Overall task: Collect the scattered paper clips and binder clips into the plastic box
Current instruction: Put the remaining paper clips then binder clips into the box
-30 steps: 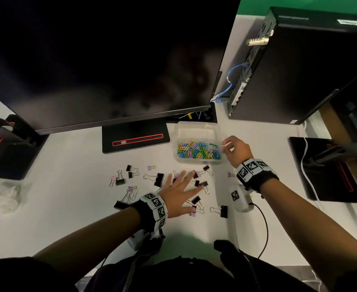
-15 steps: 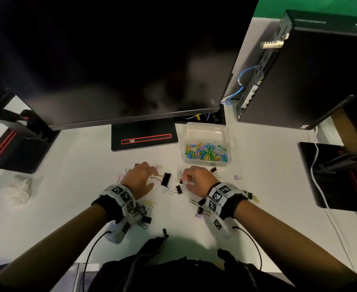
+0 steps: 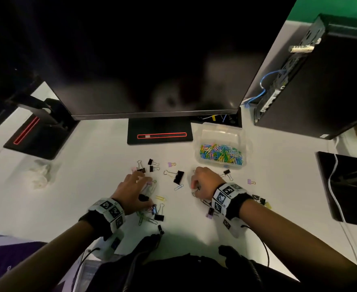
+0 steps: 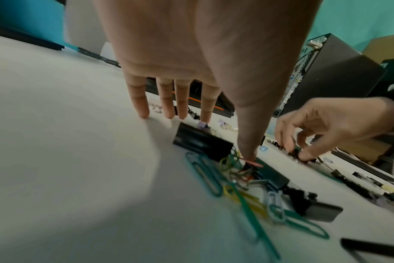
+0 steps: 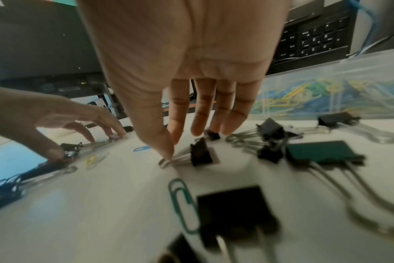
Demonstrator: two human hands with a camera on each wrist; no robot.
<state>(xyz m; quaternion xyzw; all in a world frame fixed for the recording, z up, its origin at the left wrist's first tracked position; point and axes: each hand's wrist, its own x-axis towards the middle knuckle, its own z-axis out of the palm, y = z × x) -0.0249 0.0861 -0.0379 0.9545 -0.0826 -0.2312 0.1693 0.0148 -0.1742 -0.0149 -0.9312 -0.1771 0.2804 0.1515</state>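
Both hands work low over clips scattered on the white desk point(image 3: 89, 169). The left hand point(image 3: 134, 191) lies spread, fingertips down, raking paper clips point(image 4: 205, 174). The right hand point(image 3: 205, 183) pinches a small binder clip's point(image 5: 200, 154) wire handle. The plastic box point(image 3: 221, 131), part filled, waits just beyond the right hand.

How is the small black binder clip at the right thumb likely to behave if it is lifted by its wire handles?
The small black binder clip would probably dangle: its wire handles look hinged to the body, and the right hand touches them only at the loop end. It looks light and stiff, unlikely to bend. Lying flat on the desk, it seems apt to slide, not roll.
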